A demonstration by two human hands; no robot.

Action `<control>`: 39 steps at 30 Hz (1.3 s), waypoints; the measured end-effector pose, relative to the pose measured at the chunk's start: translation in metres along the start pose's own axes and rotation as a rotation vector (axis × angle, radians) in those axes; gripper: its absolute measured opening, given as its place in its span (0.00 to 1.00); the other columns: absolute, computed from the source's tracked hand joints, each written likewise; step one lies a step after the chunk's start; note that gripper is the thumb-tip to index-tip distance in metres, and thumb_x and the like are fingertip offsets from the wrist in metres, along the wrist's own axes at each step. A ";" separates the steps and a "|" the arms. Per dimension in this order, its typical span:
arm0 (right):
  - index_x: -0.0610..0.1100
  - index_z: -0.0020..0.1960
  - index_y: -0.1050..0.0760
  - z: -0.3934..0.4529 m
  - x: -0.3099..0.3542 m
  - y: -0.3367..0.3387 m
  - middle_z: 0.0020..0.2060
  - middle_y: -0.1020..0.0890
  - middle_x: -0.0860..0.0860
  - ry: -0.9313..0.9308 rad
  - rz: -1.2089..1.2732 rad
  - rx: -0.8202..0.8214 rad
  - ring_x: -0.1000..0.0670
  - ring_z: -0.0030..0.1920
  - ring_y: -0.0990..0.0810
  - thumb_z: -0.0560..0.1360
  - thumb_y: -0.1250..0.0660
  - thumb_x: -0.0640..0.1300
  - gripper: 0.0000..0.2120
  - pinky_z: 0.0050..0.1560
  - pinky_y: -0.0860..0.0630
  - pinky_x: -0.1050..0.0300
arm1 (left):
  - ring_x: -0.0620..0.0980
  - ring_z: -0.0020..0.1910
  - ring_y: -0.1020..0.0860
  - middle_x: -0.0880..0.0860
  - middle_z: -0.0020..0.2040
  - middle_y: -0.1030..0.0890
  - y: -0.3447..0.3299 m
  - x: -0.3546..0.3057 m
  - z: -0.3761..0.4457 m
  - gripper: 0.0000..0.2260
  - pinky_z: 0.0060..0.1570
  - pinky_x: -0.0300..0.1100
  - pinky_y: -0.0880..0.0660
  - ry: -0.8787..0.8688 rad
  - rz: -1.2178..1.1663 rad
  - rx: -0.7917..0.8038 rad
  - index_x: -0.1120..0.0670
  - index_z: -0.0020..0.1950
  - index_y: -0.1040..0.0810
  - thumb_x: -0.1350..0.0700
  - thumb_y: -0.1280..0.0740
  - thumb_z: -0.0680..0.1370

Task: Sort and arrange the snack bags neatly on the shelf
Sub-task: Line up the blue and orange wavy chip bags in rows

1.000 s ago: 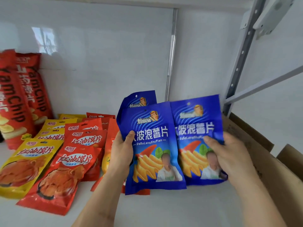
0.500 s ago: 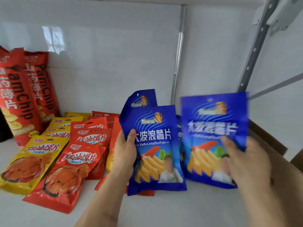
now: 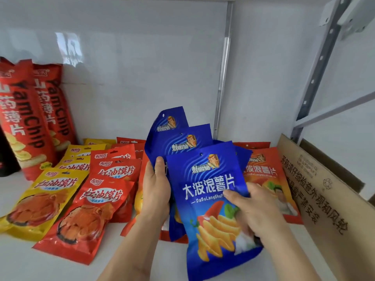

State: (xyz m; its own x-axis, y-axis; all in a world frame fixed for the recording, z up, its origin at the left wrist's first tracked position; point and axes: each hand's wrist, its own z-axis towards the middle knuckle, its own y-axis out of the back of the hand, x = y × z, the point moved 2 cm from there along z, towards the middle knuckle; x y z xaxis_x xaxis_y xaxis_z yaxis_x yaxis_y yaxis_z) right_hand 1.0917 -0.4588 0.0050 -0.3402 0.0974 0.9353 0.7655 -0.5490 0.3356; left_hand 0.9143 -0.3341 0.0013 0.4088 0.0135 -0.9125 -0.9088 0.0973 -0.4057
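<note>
My left hand (image 3: pixel 155 191) grips a small stack of blue potato chip bags (image 3: pixel 178 138) by their left edge, standing upright over the white shelf (image 3: pixel 40 262). My right hand (image 3: pixel 256 211) holds another blue bag (image 3: pixel 205 183) by its right side, laid in front of that stack and overlapping it. Orange bags of the same brand (image 3: pixel 265 171) lie behind and to the right of the blue ones. On the left lie rows of red bags (image 3: pixel 95 211) and yellow bags (image 3: pixel 40 201).
Tall red YamChip bags (image 3: pixel 24 122) lean against the back wall at far left. A brown cardboard box (image 3: pixel 324 199) with printed text stands at the right edge. A grey metal shelf upright (image 3: pixel 322 63) rises at the right.
My right hand has brought its blue bag leftward from beside the stack to in front of it. The view has shifted, revealing the orange bags and more of the box.
</note>
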 end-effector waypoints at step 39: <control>0.46 0.44 0.23 0.087 -0.022 -0.024 0.43 0.16 0.49 -0.196 0.115 -0.125 0.50 0.41 0.20 0.76 0.28 0.49 0.08 0.40 0.24 0.54 | 0.55 0.46 0.13 0.53 0.48 0.13 0.011 -0.004 0.011 0.08 0.44 0.50 0.18 0.095 -0.063 0.077 0.52 0.59 0.22 0.56 0.30 0.79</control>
State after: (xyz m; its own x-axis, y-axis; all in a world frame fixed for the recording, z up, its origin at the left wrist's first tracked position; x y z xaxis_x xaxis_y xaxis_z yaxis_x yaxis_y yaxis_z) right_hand 1.1288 -0.3756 -0.0142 -0.1335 0.1807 0.9744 0.7153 -0.6629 0.2210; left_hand 0.9040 -0.3218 0.0014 0.4514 -0.0891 -0.8879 -0.8711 0.1716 -0.4601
